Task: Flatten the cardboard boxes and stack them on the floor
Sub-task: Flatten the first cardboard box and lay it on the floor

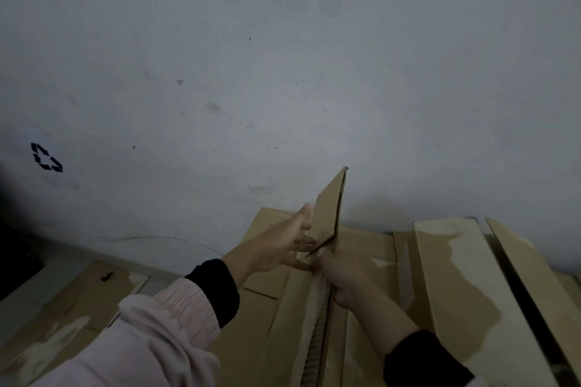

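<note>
A brown cardboard box (314, 317) stands in front of me, its top flap (330, 210) raised edge-on against the wall. My left hand (289, 242) presses flat against the flap's left face, fingers spread. My right hand (342, 280) grips the box's edge just below the flap, fingers curled around the cardboard. Both arms wear pale pink sleeves with dark cuffs.
More cardboard stands to the right as tall upright panels (452, 286) with torn tape marks. Another box (78, 308) sits lower at the left. A scuffed white wall (283, 88) rises close behind. A recycling symbol (46, 158) shows at the left.
</note>
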